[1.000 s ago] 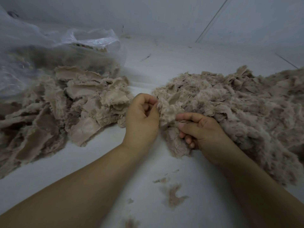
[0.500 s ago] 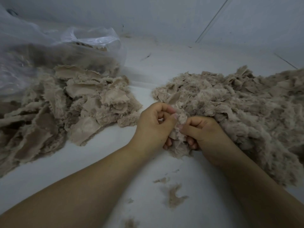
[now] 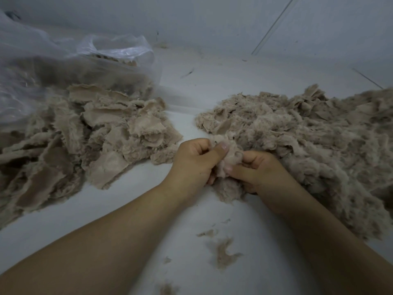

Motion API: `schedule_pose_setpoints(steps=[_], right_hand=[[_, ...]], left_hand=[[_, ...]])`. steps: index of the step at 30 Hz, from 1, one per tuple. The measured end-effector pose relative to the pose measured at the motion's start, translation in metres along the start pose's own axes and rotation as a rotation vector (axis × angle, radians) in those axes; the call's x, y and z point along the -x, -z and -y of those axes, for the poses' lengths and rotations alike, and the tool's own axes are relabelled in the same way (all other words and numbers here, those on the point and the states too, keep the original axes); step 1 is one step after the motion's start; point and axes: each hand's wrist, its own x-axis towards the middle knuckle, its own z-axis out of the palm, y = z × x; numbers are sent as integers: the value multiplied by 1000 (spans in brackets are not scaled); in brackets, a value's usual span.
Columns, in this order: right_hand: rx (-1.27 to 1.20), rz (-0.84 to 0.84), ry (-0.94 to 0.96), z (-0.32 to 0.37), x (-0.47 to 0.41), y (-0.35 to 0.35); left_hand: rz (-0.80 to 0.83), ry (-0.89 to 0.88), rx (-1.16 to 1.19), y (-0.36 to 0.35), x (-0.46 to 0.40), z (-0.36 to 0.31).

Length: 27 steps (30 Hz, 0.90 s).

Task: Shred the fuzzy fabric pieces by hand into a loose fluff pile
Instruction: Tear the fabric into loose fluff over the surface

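- At the near edge of the loose beige fluff pile [image 3: 308,141], the left hand [image 3: 191,165] and right hand [image 3: 259,169] meet, fingers and thumbs curled tight on one small beige fuzzy fabric piece [image 3: 225,160] between them.
- Left of the hands, a heap of unshredded beige fuzzy fabric pieces [image 3: 85,133] spills onto the white table [image 3: 148,209].
- Behind that heap, a clear crumpled plastic bag [image 3: 63,67] holds more such pieces.
- Near the forearms, small fluff scraps [image 3: 223,252] lie on the table.

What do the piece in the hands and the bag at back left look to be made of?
Piece in the hands: seemingly plush pile fabric, matte beige, with fuzzy fraying edges; fibre type unclear.
Bag: looks like thin clear plastic film, glossy and crinkled, with the scraps inside showing through.
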Motion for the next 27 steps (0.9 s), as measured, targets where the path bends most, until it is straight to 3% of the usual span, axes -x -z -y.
schedule_pose_setpoints(steps=[5,13,19,25,27], right_hand=[[-67,-165,-110,-8,-10,11],[-82,-150,-100,-10,-11,12],[121,-100,-39,-9,-7,8],[-30,-167,-73,-9,-9,10],[-92,-193,-76,-10,-11,10]], left_hand=[[-4,75,31,2,-1,-4],[103,87,-28,1,2,-6],[42,-29,-16,0,2,0],[-185,-51,44,5,-4,-5],[-106,-82,40,11,-3,-9]])
